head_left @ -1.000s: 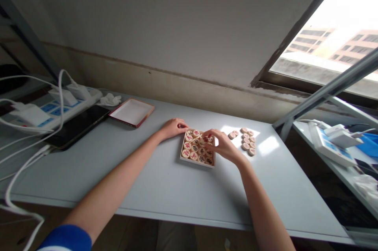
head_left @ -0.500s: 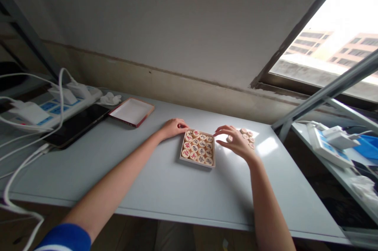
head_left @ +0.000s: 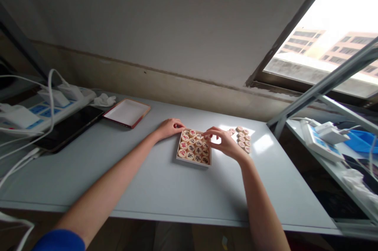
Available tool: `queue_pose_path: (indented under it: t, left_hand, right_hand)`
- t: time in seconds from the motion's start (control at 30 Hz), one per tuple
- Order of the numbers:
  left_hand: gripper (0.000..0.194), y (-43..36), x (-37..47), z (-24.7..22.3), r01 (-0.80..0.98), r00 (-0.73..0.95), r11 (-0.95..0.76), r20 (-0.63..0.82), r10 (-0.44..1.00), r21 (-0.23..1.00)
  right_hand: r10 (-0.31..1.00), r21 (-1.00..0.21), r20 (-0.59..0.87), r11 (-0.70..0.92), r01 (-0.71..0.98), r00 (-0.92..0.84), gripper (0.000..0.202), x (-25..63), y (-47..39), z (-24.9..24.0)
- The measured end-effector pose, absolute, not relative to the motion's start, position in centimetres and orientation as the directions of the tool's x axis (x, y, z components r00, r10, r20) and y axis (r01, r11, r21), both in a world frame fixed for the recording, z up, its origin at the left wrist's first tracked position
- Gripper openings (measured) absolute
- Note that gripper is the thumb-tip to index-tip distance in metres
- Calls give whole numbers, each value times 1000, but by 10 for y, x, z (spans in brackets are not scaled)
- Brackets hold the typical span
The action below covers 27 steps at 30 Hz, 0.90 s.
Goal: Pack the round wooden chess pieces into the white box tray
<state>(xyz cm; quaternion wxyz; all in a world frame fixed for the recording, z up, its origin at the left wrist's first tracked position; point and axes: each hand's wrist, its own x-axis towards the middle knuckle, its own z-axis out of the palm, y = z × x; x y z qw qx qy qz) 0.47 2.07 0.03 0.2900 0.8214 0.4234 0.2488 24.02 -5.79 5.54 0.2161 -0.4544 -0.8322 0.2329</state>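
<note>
A shallow square box [head_left: 195, 164] lies on the grey table, filled with rows of round wooden pieces [head_left: 190, 156] bearing red or black characters. At its upper left corner, my left hand [head_left: 170, 128] has its fingers curled and the tips closed on the rim. My right hand [head_left: 221, 141] reaches over the upper right part of the box, thumb and fingers bent around a round piece there and partly hiding it. Several loose round pieces [head_left: 241, 139] lie on the table to the right of my right hand, partly in bright glare.
An open box lid [head_left: 127, 112] rests at the back left. Beside it are crumpled white tissue [head_left: 104, 100], a black tablet [head_left: 69, 128] and a white power strip [head_left: 44, 111] with cables. A metal frame [head_left: 321, 83] and another power strip [head_left: 321, 141] stand at the right.
My right hand has moved left from beside the box to over its upper right part, and its fingers have closed in. My left hand stays at the corner. The view has shifted slightly.
</note>
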Motion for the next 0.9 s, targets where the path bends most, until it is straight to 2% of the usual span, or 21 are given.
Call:
queue_pose_path:
  t: [0.1, 0.17, 0.27, 0.33, 0.43, 0.57, 0.77, 0.83, 0.9]
  left_hand:
    - [29, 21, 5, 0, 558, 515, -473, 162, 841, 682]
    - [29, 21, 5, 1, 563, 514, -475, 163, 842, 676]
    - [28, 21, 5, 1, 566, 514, -476, 164, 842, 673]
    - [28, 21, 5, 0, 567, 513, -477, 165, 843, 671]
    - [28, 21, 5, -1, 562, 513, -480, 172, 841, 673]
    - [29, 21, 4, -2, 548, 511, -478, 178, 841, 686]
    - [27, 21, 4, -1, 561, 513, -483, 176, 840, 672]
    - [28, 21, 4, 0, 558, 517, -484, 174, 838, 674]
    - [28, 20, 4, 1, 549, 521, -481, 170, 836, 683]
  right_hand:
    - [910, -495, 112, 400, 771, -400, 17, 268, -53, 50]
    - [932, -364, 77, 356, 861, -353, 14, 282, -52, 47]
    - [945, -141, 148, 313, 939, -293, 12, 290, -53, 40]
    - [933, -82, 228, 304, 949, -279, 17, 283, -51, 33]
    - [914, -81, 301, 308, 948, -271, 34, 263, -43, 15]
    - [923, -103, 306, 276, 956, -234, 42, 262, -30, -9]
    - [970, -144, 240, -2, 990, 37, 53, 322, -26, -18]
    - [964, -144, 263, -3, 990, 41, 53, 327, -27, -15]
    - [959, -175, 284, 69, 982, -17, 50, 313, -29, -8]
